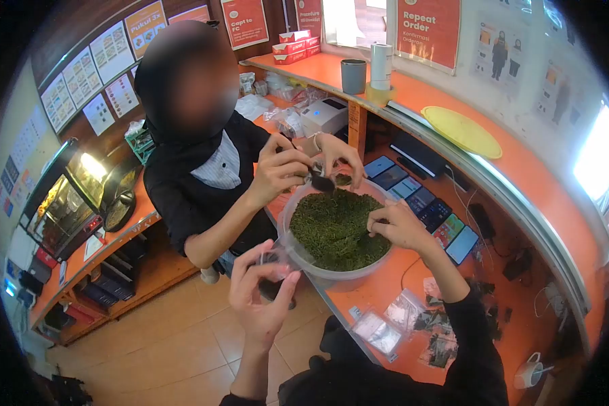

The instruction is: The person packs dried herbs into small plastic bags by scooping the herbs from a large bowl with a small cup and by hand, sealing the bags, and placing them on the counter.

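Observation:
A round translucent tub (289, 249) full of dark green dried flakes (338, 227) stands at the edge of the orange counter. My left hand (260, 291), in front of the tub's near left side, pinches a small clear plastic bag (272, 257) between thumb and fingers. Over the tub's right side, my right hand (396, 224) has its fingers curled down at the flakes; whatever they grip is hidden. Across from me, a co-worker's hand (281, 169) holds a dark spoon (323, 183) above the flakes. The co-worker's other hand (338, 154) is at the far rim.
Several phones (419, 203) lie in a row right of the tub. Small clear packets (443, 345) with dark contents and a pack of clear bags (379, 331) lie near my right forearm. A white mug (529, 371) stands at the lower right. A yellow lid (461, 131) rests on the raised shelf.

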Available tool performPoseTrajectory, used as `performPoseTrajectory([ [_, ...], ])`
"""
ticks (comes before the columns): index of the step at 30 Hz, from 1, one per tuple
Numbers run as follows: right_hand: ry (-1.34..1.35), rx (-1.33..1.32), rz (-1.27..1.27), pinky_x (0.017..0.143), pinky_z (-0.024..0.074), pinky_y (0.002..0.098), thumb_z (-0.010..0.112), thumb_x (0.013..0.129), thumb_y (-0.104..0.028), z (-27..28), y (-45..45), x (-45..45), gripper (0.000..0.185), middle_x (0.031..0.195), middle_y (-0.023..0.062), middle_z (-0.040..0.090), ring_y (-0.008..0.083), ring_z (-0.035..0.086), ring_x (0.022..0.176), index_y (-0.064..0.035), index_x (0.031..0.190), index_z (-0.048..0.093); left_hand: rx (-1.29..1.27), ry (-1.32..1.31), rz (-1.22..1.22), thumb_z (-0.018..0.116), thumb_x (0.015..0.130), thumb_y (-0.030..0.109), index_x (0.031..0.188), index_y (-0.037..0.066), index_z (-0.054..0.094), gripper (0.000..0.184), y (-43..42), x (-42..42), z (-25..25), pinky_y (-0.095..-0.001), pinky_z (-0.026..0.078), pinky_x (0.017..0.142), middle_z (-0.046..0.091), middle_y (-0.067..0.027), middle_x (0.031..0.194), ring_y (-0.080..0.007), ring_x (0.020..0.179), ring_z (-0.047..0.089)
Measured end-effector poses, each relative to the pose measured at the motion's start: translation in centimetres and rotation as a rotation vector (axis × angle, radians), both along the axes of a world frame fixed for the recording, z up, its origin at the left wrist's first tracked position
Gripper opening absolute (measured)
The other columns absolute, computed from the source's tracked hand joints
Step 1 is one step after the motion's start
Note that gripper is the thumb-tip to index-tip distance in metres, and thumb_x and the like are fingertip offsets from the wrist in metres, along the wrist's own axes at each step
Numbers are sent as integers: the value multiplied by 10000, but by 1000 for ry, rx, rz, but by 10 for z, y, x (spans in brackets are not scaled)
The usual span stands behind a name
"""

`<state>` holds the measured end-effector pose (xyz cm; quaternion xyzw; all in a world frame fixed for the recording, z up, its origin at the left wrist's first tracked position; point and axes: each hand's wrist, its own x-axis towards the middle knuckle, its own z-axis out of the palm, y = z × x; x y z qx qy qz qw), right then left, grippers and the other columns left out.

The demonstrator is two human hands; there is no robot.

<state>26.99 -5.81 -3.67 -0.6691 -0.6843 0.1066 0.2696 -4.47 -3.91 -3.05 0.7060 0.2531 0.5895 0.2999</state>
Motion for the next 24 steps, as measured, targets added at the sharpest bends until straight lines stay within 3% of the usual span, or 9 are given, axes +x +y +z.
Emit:
performPoseTrajectory([
  [4, 98, 18, -29, 693, 475, 344, 610, 794, -176, 6, -2, 7, 186, 688, 76, 699, 230, 610, 704, -20, 755, 705, -50, 22, -28, 812, 741, -12, 1048, 12, 642, 352, 7, 31, 16, -222, 490, 657, 629, -123, 1182, -88, 711, 615],
  [8, 208, -4, -112, 692, 503, 356, 584, 790, -218, 15, -3, 20, 225, 686, 70, 705, 241, 655, 650, -51, 745, 727, -147, 310, -63, 815, 738, 133, 1260, 40, 549, 593, 15, 56, 16, -309, 513, 635, 652, -126, 1113, -174, 624, 616],
  [10, 206, 84, -102, 568, 494, 349, 583, 785, -209, 20, 2, 27, 234, 657, 81, 698, 257, 655, 593, -34, 749, 736, -131, 389, -57, 814, 730, 119, 1264, 25, 553, 602, 27, 68, 7, -293, 504, 622, 663, -125, 1109, -152, 625, 614],
  [15, -76, 165, -103, 690, 438, 391, 636, 764, -222, 60, 6, 22, 195, 650, 132, 630, 283, 566, 726, -48, 760, 725, -41, 550, -71, 807, 712, 128, 1258, -12, 569, 612, 48, 96, -7, -317, 514, 635, 664, -150, 1080, -179, 631, 622],
  [17, -379, 328, -55, 722, 406, 379, 653, 749, -219, 63, 10, 6, 168, 668, 118, 631, 265, 558, 779, -68, 740, 725, -174, 588, -157, 784, 722, 130, 1246, -53, 534, 608, 49, 105, -5, -447, 488, 934, 622, -244, 1133, -404, 1079, 606],
  [18, -536, 355, -58, 742, 389, 372, 665, 743, -186, 61, 9, -5, 127, 687, 96, 628, 252, 551, 833, -67, 725, 705, -169, 590, -161, 784, 722, 130, 1246, -53, 534, 608, 49, 109, -5, -447, 488, 934, 622, -244, 1133, -404, 1079, 606],
  [21, -567, 573, 52, 737, 394, 368, 672, 738, -140, 55, 4, -38, 75, 728, 79, 629, 248, 552, 851, -65, 730, 682, -178, 625, -153, 789, 721, 123, 1230, -51, 543, 592, 54, 117, -12, -444, 496, 920, 627, -242, 1110, -400, 1054, 617],
  [22, -600, 574, 59, 795, 418, 376, 642, 705, -122, 55, -1, -45, 111, 867, 99, 635, 248, 580, 916, -57, 764, 710, -158, 600, -144, 790, 723, 121, 1215, -49, 547, 574, 57, 117, -15, -444, 497, 918, 630, -241, 1094, -399, 1052, 620],
  [24, -588, 616, 58, 786, 422, 378, 641, 699, -105, 69, -12, -50, 107, 860, 104, 632, 255, 581, 917, -50, 761, 708, -138, 572, -130, 791, 726, 119, 1200, -47, 551, 557, 59, 114, -18, -445, 497, 916, 633, -239, 1078, -397, 1050, 622],
])
